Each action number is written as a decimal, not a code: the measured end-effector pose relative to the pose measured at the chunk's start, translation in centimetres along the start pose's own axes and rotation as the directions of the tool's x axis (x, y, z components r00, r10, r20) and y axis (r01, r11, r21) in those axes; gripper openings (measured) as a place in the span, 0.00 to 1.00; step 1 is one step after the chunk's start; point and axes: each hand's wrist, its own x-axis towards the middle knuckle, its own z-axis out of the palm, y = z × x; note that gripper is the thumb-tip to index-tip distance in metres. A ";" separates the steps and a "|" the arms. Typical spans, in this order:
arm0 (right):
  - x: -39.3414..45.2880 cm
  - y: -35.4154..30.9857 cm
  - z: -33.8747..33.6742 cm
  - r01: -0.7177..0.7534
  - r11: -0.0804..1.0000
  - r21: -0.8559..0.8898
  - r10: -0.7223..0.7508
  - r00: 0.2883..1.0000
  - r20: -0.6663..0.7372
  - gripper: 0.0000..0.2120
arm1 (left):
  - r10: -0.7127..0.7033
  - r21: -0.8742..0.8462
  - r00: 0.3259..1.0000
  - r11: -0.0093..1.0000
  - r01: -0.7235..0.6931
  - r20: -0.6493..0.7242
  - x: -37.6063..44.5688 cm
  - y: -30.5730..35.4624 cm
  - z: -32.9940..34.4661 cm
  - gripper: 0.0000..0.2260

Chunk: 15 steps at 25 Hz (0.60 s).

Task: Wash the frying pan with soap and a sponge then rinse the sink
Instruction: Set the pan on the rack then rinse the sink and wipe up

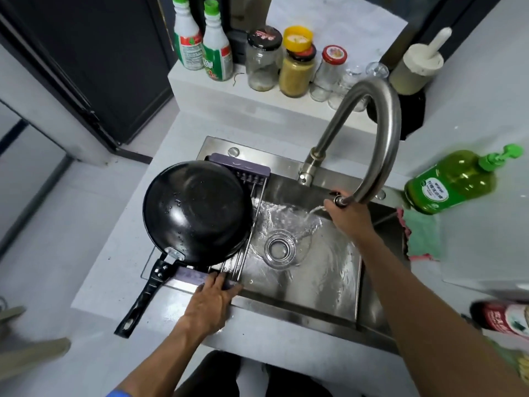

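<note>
My right hand [347, 214] grips the faucet spout [340, 200]; left hand [210, 303] lies flat on the rack [240, 253], frying pan [197, 210] at its 12 o'clock.

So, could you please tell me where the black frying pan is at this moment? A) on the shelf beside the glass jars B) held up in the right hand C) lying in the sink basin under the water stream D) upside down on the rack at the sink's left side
D: the black frying pan rests bottom-up on the purple-edged metal drying rack, clear of the water running from the curved steel tap.
</note>
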 end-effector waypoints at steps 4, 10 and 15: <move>1.6 4.2 -4.0 -0.070 0.989 -0.130 0.064 0.997 -0.051 0.15 | 0.050 -0.060 0.999 0.997 -0.051 -0.019 0.6 0.8 0.3 0.33; 2.7 8.5 -8.6 -0.212 0.944 -0.254 0.213 0.977 -0.024 0.10 | 0.197 0.221 0.980 0.954 -0.201 0.040 0.1 0.2 0.0 0.37; 2.3 8.7 -8.6 -0.188 0.915 -0.356 0.222 0.974 0.055 0.15 | 0.192 0.482 0.971 0.843 -0.236 0.140 -0.8 2.9 -1.8 0.34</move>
